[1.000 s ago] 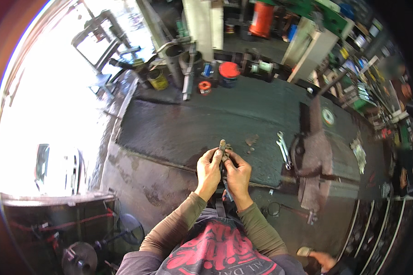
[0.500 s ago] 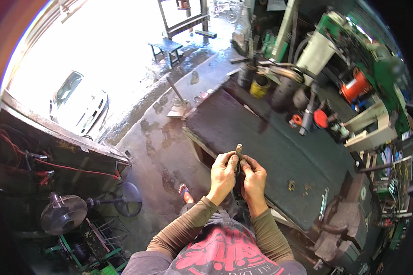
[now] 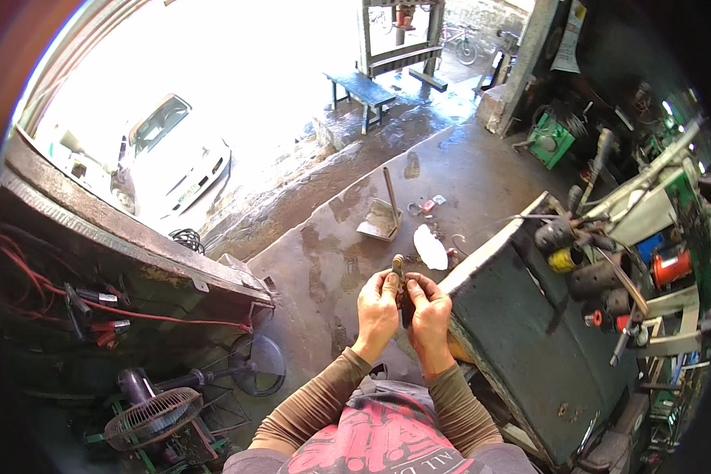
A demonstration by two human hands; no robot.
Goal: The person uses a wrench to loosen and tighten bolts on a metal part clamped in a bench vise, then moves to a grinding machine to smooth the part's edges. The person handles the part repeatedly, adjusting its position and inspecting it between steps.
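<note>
Head view: left hand and right hand pinch a small brownish metal part near the black-topped workbench's left edge.

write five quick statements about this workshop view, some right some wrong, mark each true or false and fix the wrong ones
1. The left hand and right hand hold a small grimy metal part between them. True.
2. The electric fan stands on the black-topped workbench. False: the fan is at the lower left, across from the workbench, which is on the right.
3. A dustpan with its handle sticking up is on the floor beyond the hands. True.
4. The white car is at the right of the view. False: it is at the upper left.
5. Both forearms are bare. False: brown sleeves cover them.
</note>
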